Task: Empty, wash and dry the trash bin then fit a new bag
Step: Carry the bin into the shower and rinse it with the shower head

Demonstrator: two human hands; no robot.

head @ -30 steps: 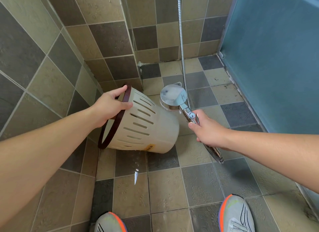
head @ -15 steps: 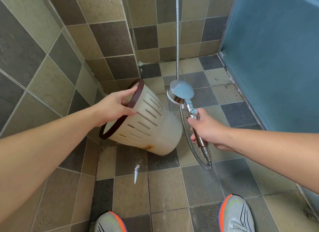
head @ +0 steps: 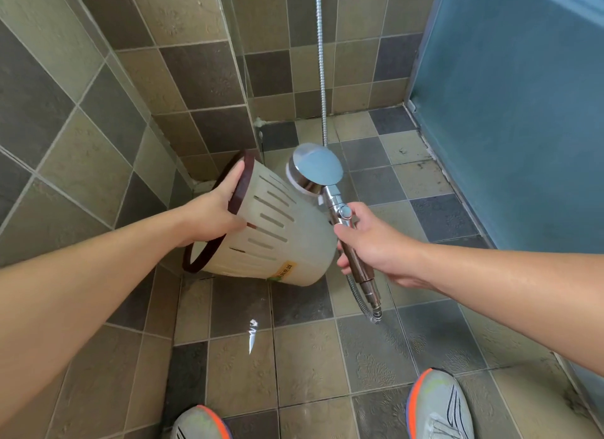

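A cream plastic trash bin [head: 281,239] with slotted sides and a dark brown rim is held tilted on its side above the tiled floor, mouth toward the lower left. My left hand [head: 212,216] grips its rim. My right hand [head: 369,242] holds the handle of a chrome shower head [head: 315,170], whose face rests close against the bin's upper side. The shower hose [head: 322,79] runs up the back wall and loops below my right hand. The bin's inside is hidden.
Tiled walls [head: 98,95] close in on the left and back. A blue frosted panel [head: 510,111] stands on the right. The floor tiles [head: 294,357] look wet. My two shoes [head: 438,406] are at the bottom edge.
The bin has been turned in my left hand, its mouth swinging down to the left. The shower head has risen slightly and shifted closer over the bin's side.
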